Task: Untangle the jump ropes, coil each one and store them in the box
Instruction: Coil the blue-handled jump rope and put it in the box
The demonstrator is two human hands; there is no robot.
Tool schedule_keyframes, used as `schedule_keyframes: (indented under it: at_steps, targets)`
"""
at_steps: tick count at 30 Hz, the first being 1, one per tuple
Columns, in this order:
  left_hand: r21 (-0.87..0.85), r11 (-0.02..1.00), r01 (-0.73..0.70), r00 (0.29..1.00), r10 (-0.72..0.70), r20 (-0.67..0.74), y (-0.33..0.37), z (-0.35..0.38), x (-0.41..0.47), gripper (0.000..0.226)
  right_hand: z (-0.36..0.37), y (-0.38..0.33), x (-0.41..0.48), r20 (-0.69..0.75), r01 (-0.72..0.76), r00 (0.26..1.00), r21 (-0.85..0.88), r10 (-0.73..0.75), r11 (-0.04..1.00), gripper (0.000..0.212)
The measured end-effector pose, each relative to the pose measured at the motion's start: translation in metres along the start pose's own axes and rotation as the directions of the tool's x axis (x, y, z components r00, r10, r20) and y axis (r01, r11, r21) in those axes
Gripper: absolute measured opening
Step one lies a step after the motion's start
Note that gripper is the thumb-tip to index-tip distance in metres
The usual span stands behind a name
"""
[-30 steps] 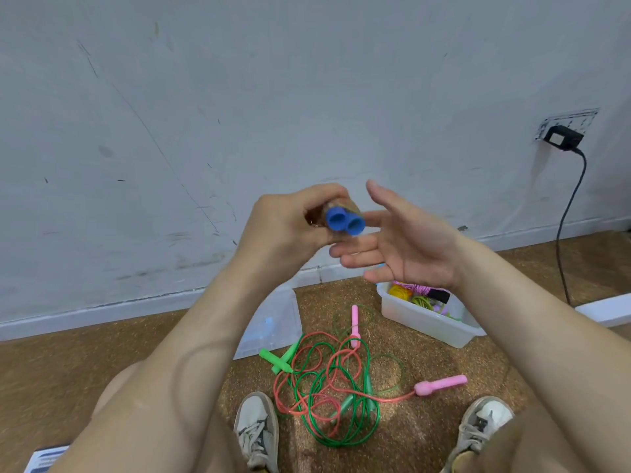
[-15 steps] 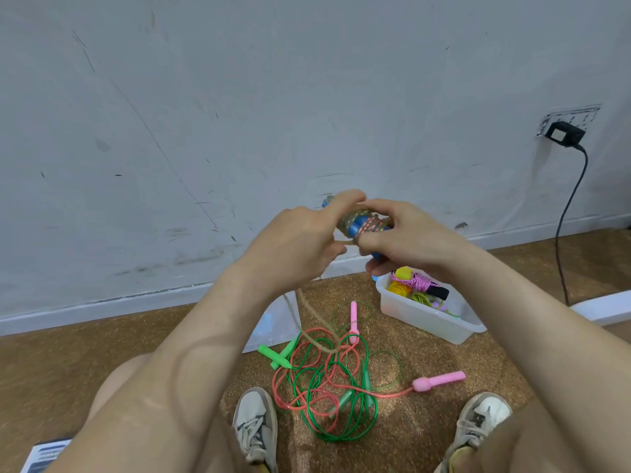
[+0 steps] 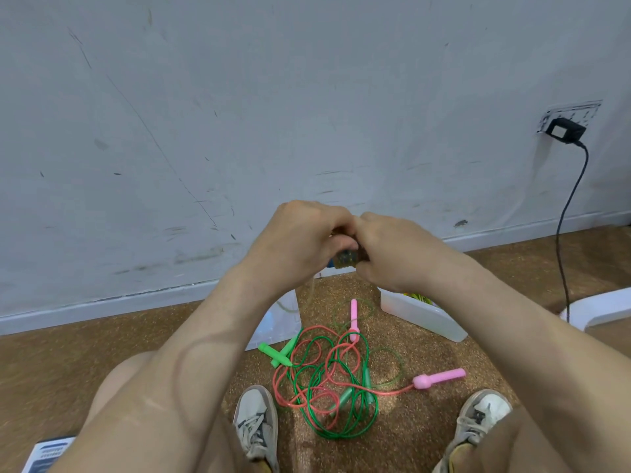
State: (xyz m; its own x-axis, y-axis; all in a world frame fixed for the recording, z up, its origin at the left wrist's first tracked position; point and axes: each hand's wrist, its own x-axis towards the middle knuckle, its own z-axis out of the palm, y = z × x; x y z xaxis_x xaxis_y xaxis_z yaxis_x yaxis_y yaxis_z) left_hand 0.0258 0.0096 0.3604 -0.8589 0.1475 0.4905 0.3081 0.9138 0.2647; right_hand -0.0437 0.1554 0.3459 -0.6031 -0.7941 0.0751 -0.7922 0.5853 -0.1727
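Note:
My left hand (image 3: 297, 240) and my right hand (image 3: 392, 250) meet in front of the wall, both curled round a coiled jump rope bundle (image 3: 346, 259) with blue handles, mostly hidden by the fingers. A loose clear strand hangs from it toward the floor. On the floor between my shoes lies a tangle of a green rope (image 3: 341, 404) and a pink rope (image 3: 307, 401). Green handles (image 3: 278, 353) lie at its left, one pink handle (image 3: 440, 377) at its right, another (image 3: 353, 319) at the back. The clear box (image 3: 423, 320) stands behind my right forearm with coiled ropes inside.
A clear box lid (image 3: 276, 322) leans by the wall behind my left arm. A black cable (image 3: 563, 233) hangs from a wall plug at the right. A white object (image 3: 597, 307) lies at the far right. My shoes (image 3: 256, 425) flank the tangle. A printed paper (image 3: 47, 452) lies bottom left.
My right hand went from open beside the blue handles to gripping the bundle. Both hands have lowered slightly and closed together over it, hiding the handles.

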Motion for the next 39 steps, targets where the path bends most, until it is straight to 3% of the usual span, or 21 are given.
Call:
schedule_keyframes:
  at_steps: [3,6,15,21,24,29,31,34,35,37,39]
  targets:
    - [-0.191,0.958,0.212,0.975,-0.221,-0.026,-0.007,0.000,0.000,0.017,-0.001,-0.001,0.000,-0.030,0.085,0.996,-0.018,-0.085,0.996,0.048]
    - [-0.271,0.907,0.323,0.944,-0.328,0.029,-0.010,-0.004,0.002,0.021,-0.002,0.001,0.001,-0.053,0.120,0.991,-0.001,-0.120,0.993,0.044]
    - [-0.210,0.876,0.435,0.898,-0.402,0.181,-0.018,-0.010,0.003,0.006,-0.007,0.001,0.002,-0.065,0.097,0.994,0.154,-0.088,0.983,0.046]
    - [-0.389,0.769,0.507,0.862,-0.459,0.217,-0.020,-0.005,0.003,0.012,-0.013,0.004,-0.002,0.141,-0.039,0.989,0.498,-0.036,0.866,0.059]
    - [-0.484,0.669,0.564,0.825,-0.480,0.298,-0.022,-0.005,0.002,0.013,-0.014,0.004,-0.004,0.173,-0.067,0.982,0.688,-0.074,0.722,0.049]
    - [-0.738,0.339,0.583,0.795,-0.427,0.431,-0.024,-0.006,0.002,0.006,-0.017,0.019,-0.006,0.209,-0.132,0.969,0.887,-0.129,0.443,0.047]
    - [-0.774,0.268,0.574,0.793,-0.418,0.444,-0.024,-0.005,0.002,0.011,-0.016,0.021,-0.005,0.208,-0.144,0.968,0.920,-0.142,0.364,0.045]
    - [-0.798,0.255,0.546,0.798,-0.449,0.402,-0.024,-0.001,0.003,0.011,-0.015,0.023,-0.004,0.183,-0.159,0.972,0.973,-0.144,0.166,0.052]
    - [-0.799,0.266,0.540,0.794,-0.476,0.378,-0.025,0.001,0.003,0.021,-0.016,0.024,-0.003,0.165,-0.155,0.977,0.985,-0.135,0.082,0.057]
    - [-0.792,0.307,0.528,0.789,-0.523,0.322,-0.022,0.005,0.003,0.029,-0.017,0.023,-0.002,0.135,-0.139,0.989,0.988,-0.062,-0.068,0.055]
    - [-0.759,0.382,0.527,0.790,-0.548,0.273,-0.015,0.011,0.003,0.020,-0.017,0.020,0.000,0.148,-0.139,0.988,0.975,0.040,-0.171,0.048]
